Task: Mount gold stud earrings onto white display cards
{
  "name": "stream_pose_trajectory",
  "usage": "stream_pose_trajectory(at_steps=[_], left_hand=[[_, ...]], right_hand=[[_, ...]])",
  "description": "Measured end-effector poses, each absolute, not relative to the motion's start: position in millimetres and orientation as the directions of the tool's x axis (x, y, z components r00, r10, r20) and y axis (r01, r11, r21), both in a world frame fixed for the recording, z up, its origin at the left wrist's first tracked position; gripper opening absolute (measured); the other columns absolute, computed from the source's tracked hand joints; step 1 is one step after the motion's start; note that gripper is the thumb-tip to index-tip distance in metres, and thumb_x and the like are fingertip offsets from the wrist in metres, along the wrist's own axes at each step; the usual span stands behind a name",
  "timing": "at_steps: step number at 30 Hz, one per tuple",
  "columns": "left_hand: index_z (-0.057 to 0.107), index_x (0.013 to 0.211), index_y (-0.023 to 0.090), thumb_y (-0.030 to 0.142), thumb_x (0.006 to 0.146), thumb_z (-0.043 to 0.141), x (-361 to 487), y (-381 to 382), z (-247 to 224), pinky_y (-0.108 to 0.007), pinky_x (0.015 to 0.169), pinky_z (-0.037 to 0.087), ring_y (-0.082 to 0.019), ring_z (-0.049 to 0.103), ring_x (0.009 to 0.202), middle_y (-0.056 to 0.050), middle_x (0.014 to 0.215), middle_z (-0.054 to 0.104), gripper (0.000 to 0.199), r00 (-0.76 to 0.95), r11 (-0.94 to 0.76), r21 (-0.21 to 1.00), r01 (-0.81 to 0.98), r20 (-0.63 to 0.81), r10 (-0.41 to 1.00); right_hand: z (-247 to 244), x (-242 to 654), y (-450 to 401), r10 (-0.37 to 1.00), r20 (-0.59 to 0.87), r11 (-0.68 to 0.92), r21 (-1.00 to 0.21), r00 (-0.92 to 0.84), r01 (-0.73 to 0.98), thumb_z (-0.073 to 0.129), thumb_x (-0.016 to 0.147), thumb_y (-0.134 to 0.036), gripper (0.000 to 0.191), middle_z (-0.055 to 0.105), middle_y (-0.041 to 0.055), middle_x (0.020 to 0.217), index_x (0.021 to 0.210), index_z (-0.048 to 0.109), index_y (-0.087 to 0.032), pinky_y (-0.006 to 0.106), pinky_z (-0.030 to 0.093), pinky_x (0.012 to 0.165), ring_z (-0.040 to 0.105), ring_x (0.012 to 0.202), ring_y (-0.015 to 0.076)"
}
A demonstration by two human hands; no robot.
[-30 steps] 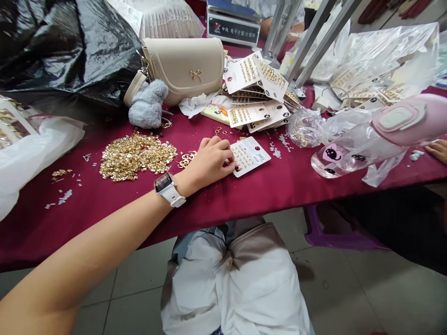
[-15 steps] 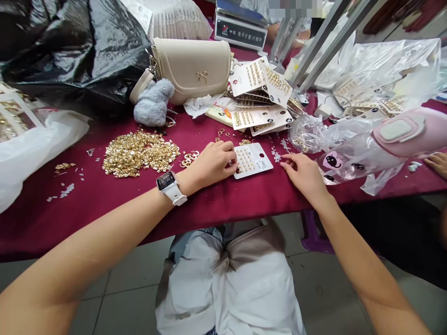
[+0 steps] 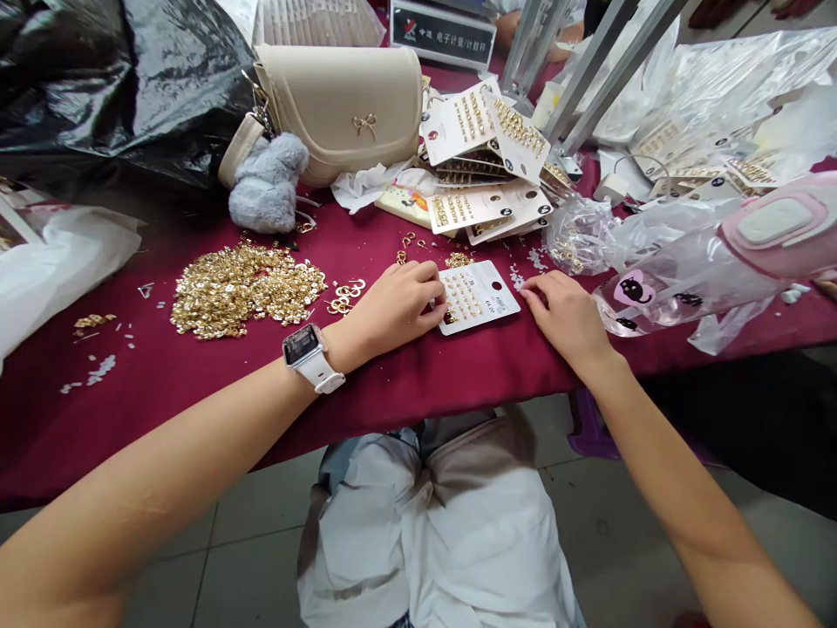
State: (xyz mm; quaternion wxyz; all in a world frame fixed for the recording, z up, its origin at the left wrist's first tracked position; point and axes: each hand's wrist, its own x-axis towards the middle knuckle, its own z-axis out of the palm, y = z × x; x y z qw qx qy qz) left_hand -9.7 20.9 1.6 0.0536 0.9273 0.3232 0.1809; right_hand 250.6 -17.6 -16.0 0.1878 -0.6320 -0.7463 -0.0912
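A white earring card (image 3: 485, 296) lies on the dark red cloth, with rows of small gold studs, a dark hole and a printed label. My left hand (image 3: 406, 301), a white-strapped watch on its wrist, has its fingers curled at the card's left edge, gripping it. My right hand (image 3: 563, 312) is just right of the card, thumb and fingertips pinched together by a scatter of small clear plastic pieces (image 3: 515, 277). Whatever its fingertips hold is too small to make out. A large pile of gold pieces (image 3: 245, 290) and several gold rings (image 3: 346, 296) lie left of my left hand.
Behind the card are a stack of filled earring cards (image 3: 464, 209), a cream handbag (image 3: 343, 105) and a grey plush charm (image 3: 267, 187). A pink-lidded clear bottle (image 3: 697, 270) lies at right. Metal posts (image 3: 595, 83) rise behind; a black plastic bag (image 3: 124, 96) sits at far left.
The view has shifted slightly. My left hand stays at the card's left edge, and my right hand remains pinched beside the small clear pieces.
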Motion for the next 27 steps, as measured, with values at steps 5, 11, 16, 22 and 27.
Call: stream_pose_trajectory(at_steps=[5, 11, 16, 22, 27], left_hand=[[0.066, 0.084, 0.012, 0.026, 0.092, 0.049, -9.7, 20.4, -0.2, -0.033, 0.08, 0.044, -0.019, 0.054, 0.082, -0.008, 0.092, 0.059, 0.023, 0.724, -0.79, 0.226, 0.57, 0.318, 0.613], [0.066, 0.087, 0.012, 0.027, 0.092, 0.047, -9.1, 19.2, 0.8, -0.034, 0.081, 0.044, -0.02, 0.053, 0.084, -0.009, 0.094, 0.059, 0.024, 0.727, -0.781, 0.231, 0.581, 0.286, 0.625], [0.066, 0.089, 0.012, 0.027, 0.093, 0.046, -7.6, 19.1, 2.5, -0.035, 0.082, 0.045, -0.021, 0.055, 0.086, -0.01, 0.096, 0.059, 0.025, 0.728, -0.768, 0.224, 0.6, 0.245, 0.64], [0.066, 0.089, 0.012, 0.027, 0.093, 0.046, -6.6, 18.6, 3.6, -0.035, 0.081, 0.044, -0.021, 0.056, 0.087, -0.01, 0.097, 0.06, 0.025, 0.728, -0.765, 0.22, 0.605, 0.237, 0.644], [0.068, 0.088, 0.012, 0.025, 0.092, 0.049, -6.1, 18.3, 2.6, -0.034, 0.081, 0.044, -0.021, 0.057, 0.086, -0.009, 0.095, 0.06, 0.024, 0.716, -0.762, 0.238, 0.602, 0.263, 0.647]], right_hand=[[-16.0, 252.6, -13.3, 0.906, 0.406, 0.217, -0.192, -0.124, 0.957, 0.05, 0.085, -0.021, 0.008, 0.063, 0.0076, 0.085, 0.08, 0.056, -0.022, 0.037, 0.047, 0.072, 0.06, 0.08, 0.0237], [-17.9, 250.7, -10.7, 0.878, 0.474, 0.195, -0.234, -0.064, 0.952, 0.046, 0.086, -0.024, 0.007, 0.062, 0.0082, 0.088, 0.083, 0.052, -0.023, 0.035, 0.045, 0.069, 0.059, 0.078, 0.0222], [-18.9, 250.8, -6.9, 0.89, 0.455, 0.174, -0.279, -0.03, 0.944, 0.047, 0.085, -0.023, 0.007, 0.065, 0.009, 0.09, 0.084, 0.054, -0.022, 0.036, 0.046, 0.069, 0.061, 0.079, 0.0227], [-8.9, 249.4, -10.6, 0.865, 0.502, 0.197, -0.358, 0.01, 0.912, 0.056, 0.082, -0.024, 0.008, 0.069, 0.0068, 0.085, 0.077, 0.062, -0.023, 0.038, 0.049, 0.078, 0.063, 0.081, 0.0229], [9.8, 217.6, -18.4, 0.888, 0.459, 0.31, -0.568, -0.019, 0.762, 0.06, 0.084, -0.03, 0.008, 0.069, 0.0037, 0.085, 0.08, 0.064, -0.023, 0.035, 0.05, 0.077, 0.063, 0.081, 0.0201]])
